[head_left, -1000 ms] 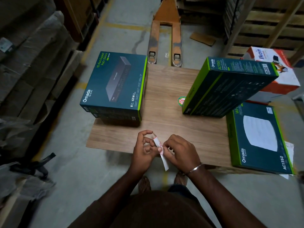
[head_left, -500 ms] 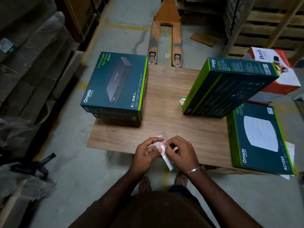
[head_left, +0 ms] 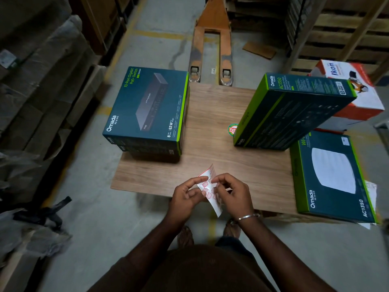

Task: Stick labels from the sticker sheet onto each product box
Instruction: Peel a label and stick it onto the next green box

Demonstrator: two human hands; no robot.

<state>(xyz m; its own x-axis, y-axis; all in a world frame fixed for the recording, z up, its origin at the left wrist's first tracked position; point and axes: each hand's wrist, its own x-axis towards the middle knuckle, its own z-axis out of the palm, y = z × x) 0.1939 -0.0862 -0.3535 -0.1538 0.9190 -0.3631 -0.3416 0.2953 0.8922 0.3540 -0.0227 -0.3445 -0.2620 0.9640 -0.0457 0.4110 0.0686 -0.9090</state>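
At the near edge of the wooden board [head_left: 210, 127], both hands pinch the sticker sheet [head_left: 210, 190]: the left hand [head_left: 186, 196] holds its left edge, the right hand [head_left: 233, 193] works its fingertips on the face. Compared with a second ago the sheet has turned from edge-on to face-up, so its red-bordered labels now show and its top corner stands above the fingers. That suggests a label is being picked loose; whether one has lifted I cannot tell. No label has reached a box yet. The switch box [head_left: 147, 110] sits well left, the tilted AC1350 box [head_left: 292, 110] and flat AC1350 box [head_left: 332, 175] to the right.
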